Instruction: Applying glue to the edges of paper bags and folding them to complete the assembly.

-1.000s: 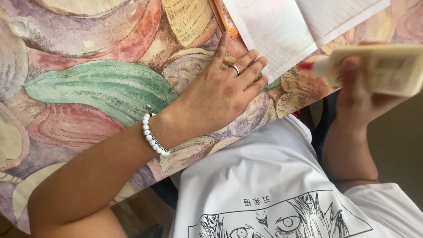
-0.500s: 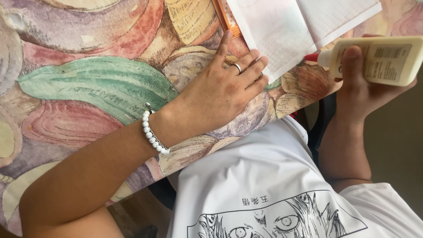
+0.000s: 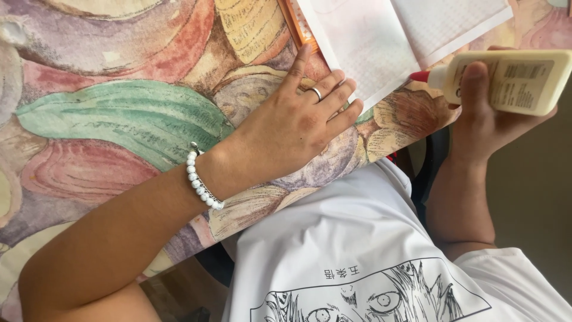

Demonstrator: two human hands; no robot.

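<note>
1. Glue bottle (image 3: pixel 512 80), cream with red tip, held sideways in right hand (image 3: pixel 485 113) beside worktop (image 3: pixel 119 119) edge.
2. Left hand (image 3: pixel 292 128), released and flat, fingertips touching open notebook (image 3: pixel 393 42).

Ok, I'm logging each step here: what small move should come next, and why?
Probably bring the glue bottle in the right hand over the open notebook. Its red nozzle is off the page edge, pointing toward it, while the left hand lies flat on the table, fingertips on the page's edge.
</note>
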